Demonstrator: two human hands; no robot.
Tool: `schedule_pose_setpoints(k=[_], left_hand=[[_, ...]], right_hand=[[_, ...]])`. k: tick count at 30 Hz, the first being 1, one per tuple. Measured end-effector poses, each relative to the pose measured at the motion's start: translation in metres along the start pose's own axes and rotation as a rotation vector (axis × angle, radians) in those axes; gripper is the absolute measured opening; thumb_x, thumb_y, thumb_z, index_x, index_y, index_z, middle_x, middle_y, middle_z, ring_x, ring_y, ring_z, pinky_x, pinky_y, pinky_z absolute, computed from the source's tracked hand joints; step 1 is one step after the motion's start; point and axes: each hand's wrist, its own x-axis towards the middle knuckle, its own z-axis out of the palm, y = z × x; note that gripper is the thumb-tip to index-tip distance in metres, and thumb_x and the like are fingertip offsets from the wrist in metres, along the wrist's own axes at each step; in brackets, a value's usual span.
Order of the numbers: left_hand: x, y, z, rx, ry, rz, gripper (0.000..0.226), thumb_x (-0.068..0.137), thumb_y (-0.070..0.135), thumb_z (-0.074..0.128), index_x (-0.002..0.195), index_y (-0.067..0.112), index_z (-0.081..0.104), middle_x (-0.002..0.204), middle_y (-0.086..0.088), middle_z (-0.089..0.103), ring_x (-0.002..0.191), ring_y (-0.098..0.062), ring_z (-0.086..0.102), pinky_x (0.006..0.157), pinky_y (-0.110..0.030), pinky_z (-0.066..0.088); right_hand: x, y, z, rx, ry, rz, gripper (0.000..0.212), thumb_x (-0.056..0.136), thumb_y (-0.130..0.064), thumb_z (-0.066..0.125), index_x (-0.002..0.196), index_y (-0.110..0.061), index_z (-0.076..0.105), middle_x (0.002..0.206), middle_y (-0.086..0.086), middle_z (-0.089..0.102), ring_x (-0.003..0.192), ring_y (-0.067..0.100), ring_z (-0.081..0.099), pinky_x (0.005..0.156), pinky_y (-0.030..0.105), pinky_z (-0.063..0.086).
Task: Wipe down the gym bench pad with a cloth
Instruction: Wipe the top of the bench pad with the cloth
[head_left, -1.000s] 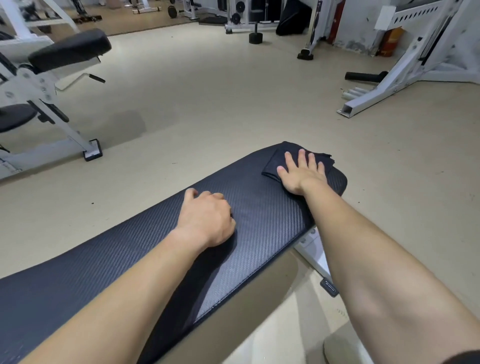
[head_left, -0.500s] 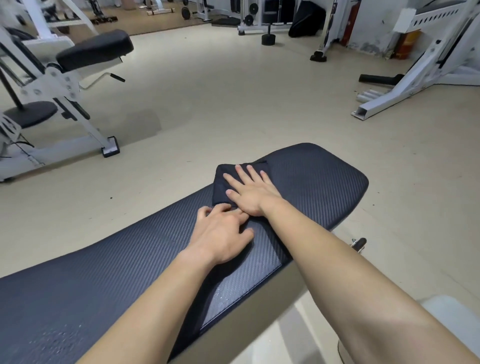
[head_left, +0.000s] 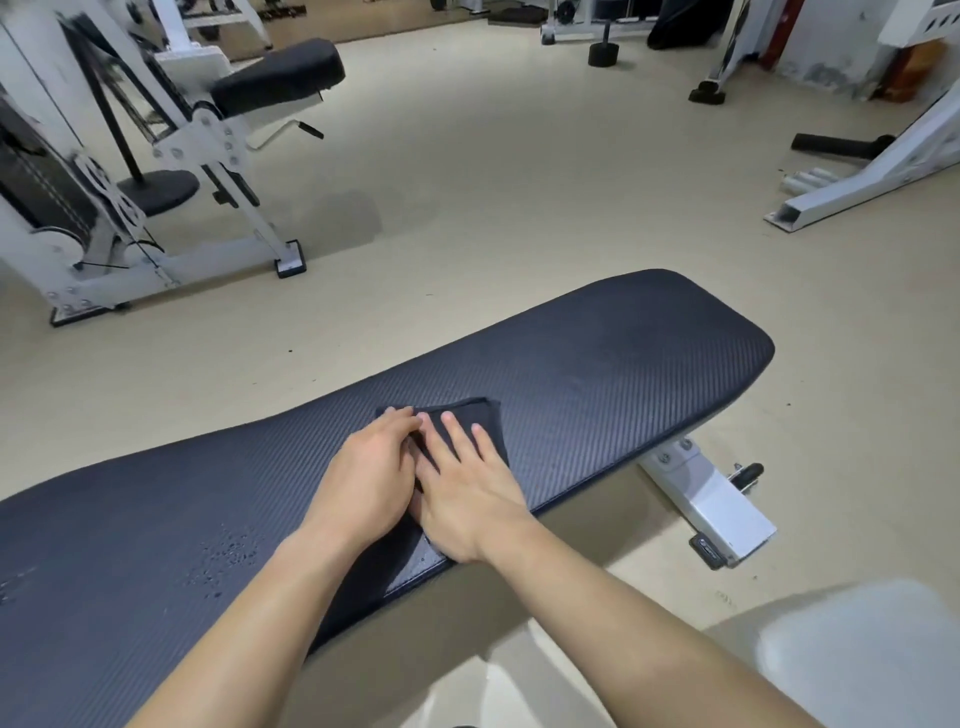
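Head view: a black ribbed bench pad (head_left: 597, 364) is seen running from the lower left to a rounded end at the right, above a beige floor (head_left: 467, 182). A dark folded cloth (head_left: 488, 421) is laid on the pad near its middle, toward the near edge. The right hand (head_left: 462, 488) is pressed flat on the cloth, fingers spread and extended, nothing gripped. The left hand (head_left: 369, 478) is placed just beside it, touching it, with its fingers curled down onto the left edge of the cloth; whether the cloth is pinched cannot be told. Small droplets (head_left: 228, 556) are seen on the pad left of the hands. A white bench leg (head_left: 711, 499) is visible under the pad's right end. A white exercise machine (head_left: 156, 171) is seen at upper left, well apart.
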Motion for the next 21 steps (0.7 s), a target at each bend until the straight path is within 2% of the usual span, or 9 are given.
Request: schedule_pose_setpoints(k=[2, 4, 5, 7, 9, 11, 13, 16, 21], left_hand=[[-0.003, 0.006, 0.011, -0.079, 0.008, -0.067, 0.038, 0.101, 0.015, 0.044, 0.136, 0.014, 0.060, 0.146, -0.004, 0.057, 0.138, -0.021, 0.048, 0.110, -0.027, 0.034], [-0.001, 0.018, 0.022, -0.182, 0.045, -0.174, 0.040, 0.103, 0.027, 0.044, 0.138, 0.013, 0.055, 0.147, -0.005, 0.055, 0.136, -0.023, 0.048, 0.108, -0.032, 0.034], [0.001, 0.025, 0.028, -0.252, 0.052, -0.236, 0.044, 0.103, 0.032, 0.043, 0.141, 0.013, 0.051, 0.150, -0.005, 0.051, 0.138, -0.022, 0.045, 0.109, -0.033, 0.032], [0.005, 0.034, 0.043, -0.290, 0.030, -0.294, 0.054, 0.104, 0.040, 0.038, 0.150, 0.011, 0.040, 0.160, -0.007, 0.037, 0.149, -0.021, 0.029, 0.118, -0.035, 0.021], [0.004, 0.036, 0.061, -0.017, -0.016, -0.216, 0.067, 0.104, 0.048, 0.029, 0.158, 0.009, 0.024, 0.169, -0.010, 0.013, 0.156, -0.021, 0.007, 0.125, -0.039, 0.006], [0.000, 0.042, 0.077, 0.269, -0.070, -0.091, 0.075, 0.102, 0.054, 0.020, 0.161, 0.008, 0.004, 0.169, -0.010, -0.007, 0.156, -0.023, -0.008, 0.125, -0.042, -0.003], [0.002, 0.058, 0.091, 0.358, -0.157, 0.064, 0.077, 0.102, 0.054, 0.016, 0.160, 0.008, -0.005, 0.168, -0.011, -0.016, 0.155, -0.022, -0.015, 0.125, -0.043, -0.006], [0.021, 0.083, 0.105, 0.390, -0.223, 0.289, 0.073, 0.103, 0.052, 0.015, 0.160, 0.010, -0.005, 0.168, -0.006, -0.015, 0.155, -0.018, -0.015, 0.126, -0.043, -0.002], [0.084, 0.097, 0.117, 0.376, -0.240, 0.421, 0.065, 0.106, 0.045, 0.014, 0.161, 0.013, 0.000, 0.170, -0.003, -0.009, 0.156, -0.015, -0.010, 0.126, -0.040, -0.002]], right_hand=[[-0.001, -0.018, 0.003, -0.001, 0.019, -0.056, 0.072, 0.099, -0.039, 0.028, 0.159, -0.015, -0.003, 0.168, 0.009, -0.002, 0.152, 0.029, -0.017, 0.122, 0.051, -0.006], [-0.008, -0.016, -0.004, 0.197, 0.042, -0.116, 0.072, 0.094, -0.032, 0.043, 0.159, -0.018, 0.015, 0.164, 0.008, 0.023, 0.152, 0.025, 0.010, 0.123, 0.046, 0.007], [-0.015, -0.007, -0.012, 0.384, 0.044, -0.137, 0.064, 0.090, -0.027, 0.048, 0.152, -0.019, 0.035, 0.153, 0.007, 0.043, 0.142, 0.022, 0.033, 0.121, 0.042, 0.021], [-0.030, 0.026, -0.026, 0.658, 0.090, -0.080, 0.041, 0.079, -0.024, 0.048, 0.115, -0.019, 0.069, 0.112, 0.004, 0.072, 0.105, 0.022, 0.062, 0.098, 0.039, 0.049], [-0.038, 0.075, -0.034, 0.634, 0.264, 0.072, 0.039, 0.074, -0.031, 0.041, 0.093, -0.022, 0.073, 0.095, -0.004, 0.074, 0.093, 0.019, 0.065, 0.086, 0.040, 0.052], [-0.040, 0.125, -0.036, 0.358, 0.361, 0.195, 0.042, 0.079, -0.033, 0.041, 0.109, -0.027, 0.069, 0.116, -0.006, 0.068, 0.110, 0.022, 0.058, 0.095, 0.041, 0.048], [-0.039, 0.164, -0.034, 0.189, 0.328, 0.314, 0.041, 0.089, -0.031, 0.048, 0.127, -0.024, 0.061, 0.135, -0.003, 0.056, 0.123, 0.026, 0.048, 0.102, 0.042, 0.041], [-0.033, 0.189, -0.024, 0.143, 0.423, 0.410, 0.039, 0.092, -0.030, 0.055, 0.129, -0.016, 0.062, 0.133, 0.004, 0.054, 0.121, 0.029, 0.047, 0.101, 0.045, 0.038], [-0.015, 0.195, -0.021, 0.198, 0.512, 0.588, 0.041, 0.091, -0.023, 0.052, 0.130, -0.015, 0.060, 0.135, 0.008, 0.051, 0.123, 0.032, 0.044, 0.101, 0.047, 0.035]])
